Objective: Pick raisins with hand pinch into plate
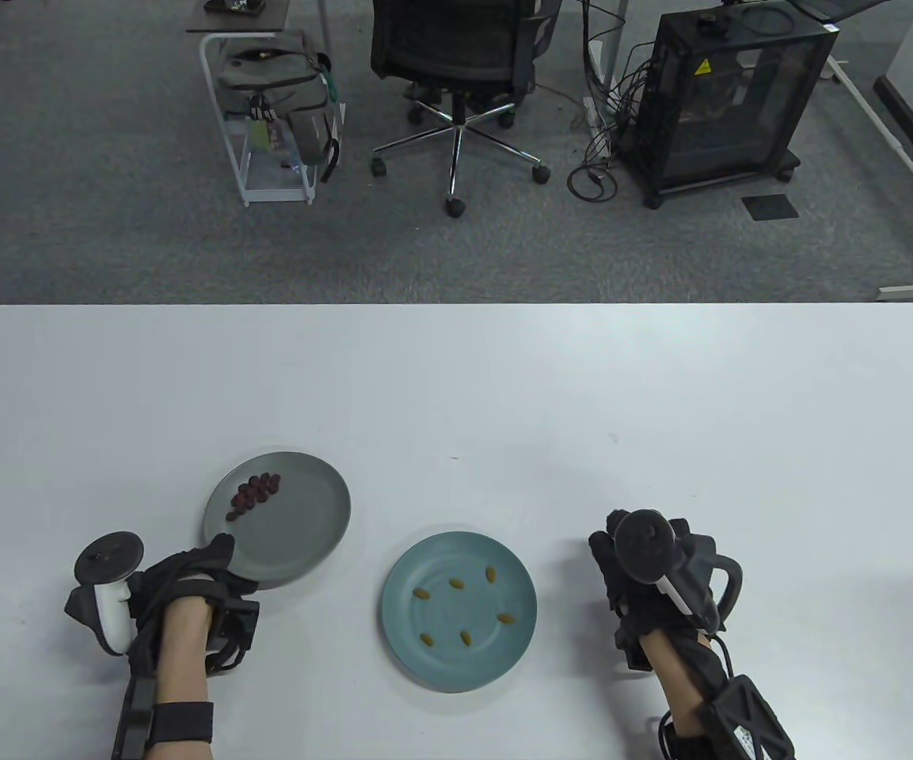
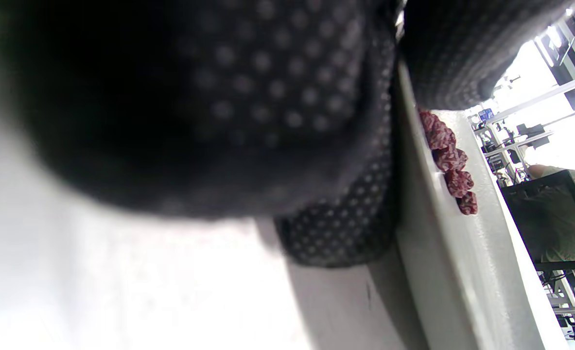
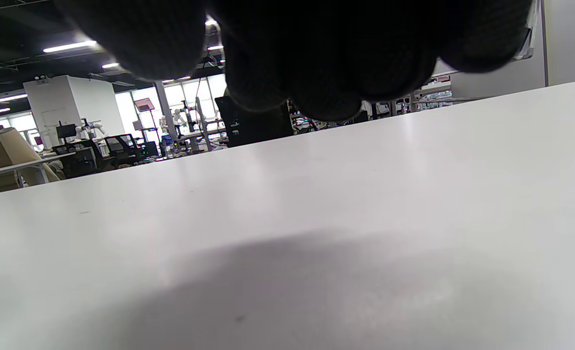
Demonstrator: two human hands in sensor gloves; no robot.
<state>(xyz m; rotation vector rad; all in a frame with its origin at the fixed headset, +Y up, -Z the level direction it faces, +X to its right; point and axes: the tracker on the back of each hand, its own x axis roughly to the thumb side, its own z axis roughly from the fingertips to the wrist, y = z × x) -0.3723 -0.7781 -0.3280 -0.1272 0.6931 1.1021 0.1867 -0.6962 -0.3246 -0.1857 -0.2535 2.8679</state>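
Note:
A grey plate (image 1: pixel 298 538) holds a cluster of dark red raisins (image 1: pixel 254 492) on its far left part. A teal plate (image 1: pixel 424 633) holds several yellow raisins (image 1: pixel 456 584) spread apart. My left hand (image 1: pixel 217 552) grips the grey plate's near-left rim. In the left wrist view a finger (image 2: pixel 462 53) lies over the rim (image 2: pixel 438 253) and another finger (image 2: pixel 336 233) lies against its outside, with the red raisins (image 2: pixel 450 163) just beyond. My right hand (image 1: pixel 608 554) rests on the table right of the teal plate, fingers loosely curled, with nothing seen in it.
The white table (image 1: pixel 504 396) stretches beyond both plates. An office chair (image 1: pixel 456 71), a wire cart with a bag (image 1: pixel 278 103) and a black cabinet (image 1: pixel 729 95) stand on the floor past the table's far edge.

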